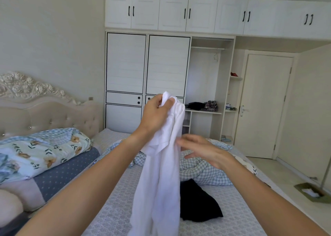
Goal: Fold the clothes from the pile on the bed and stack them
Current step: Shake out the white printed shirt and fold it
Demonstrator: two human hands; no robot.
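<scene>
Head view: white garment (pixel 161 164) held up over the bed (pixel 111 209), one-handed.

Left hand (pixel 156 113) pinches the bunched top edge of the garment; cloth hangs straight down past the frame bottom. Right hand (pixel 202 150) is spread, fingers relaxed, fingertips at the garment's right edge; contact unclear. Black garment (pixel 198 203) lies flat on the bed behind it, checked quilt (pixel 206 171) crumpled beyond. Floral bedding (pixel 41 149) stacked at the left.
</scene>
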